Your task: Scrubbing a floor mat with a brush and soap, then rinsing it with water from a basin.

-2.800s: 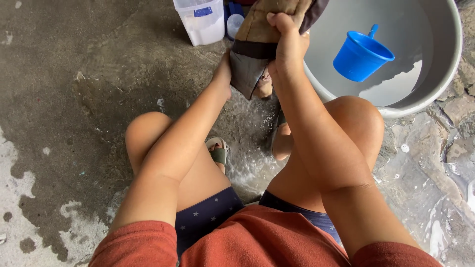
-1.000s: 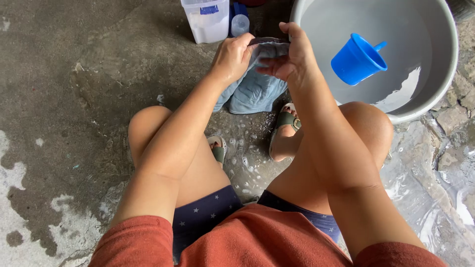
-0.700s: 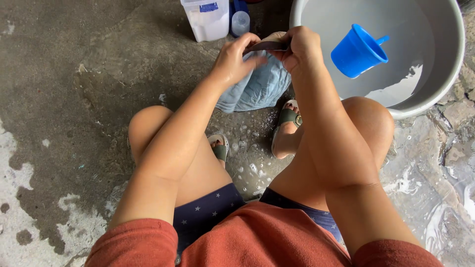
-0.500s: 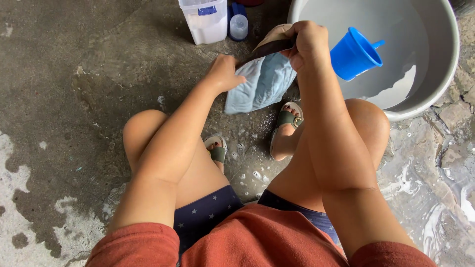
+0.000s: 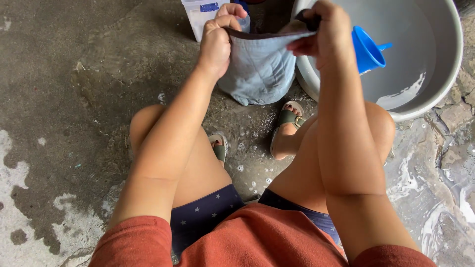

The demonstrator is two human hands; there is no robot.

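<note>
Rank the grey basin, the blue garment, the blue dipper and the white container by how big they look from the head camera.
1. Grey basin
2. Blue garment
3. Blue dipper and white container: both partly hidden, so unsure.

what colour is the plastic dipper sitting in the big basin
Bright blue: the plastic dipper with a short handle lies in the round grey basin, best seen in the head view.

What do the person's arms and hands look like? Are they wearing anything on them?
Both arms are bare from the short rust-red sleeves down. The left hand and right hand wear no gloves, and no rings, watch or bracelets show.
</note>
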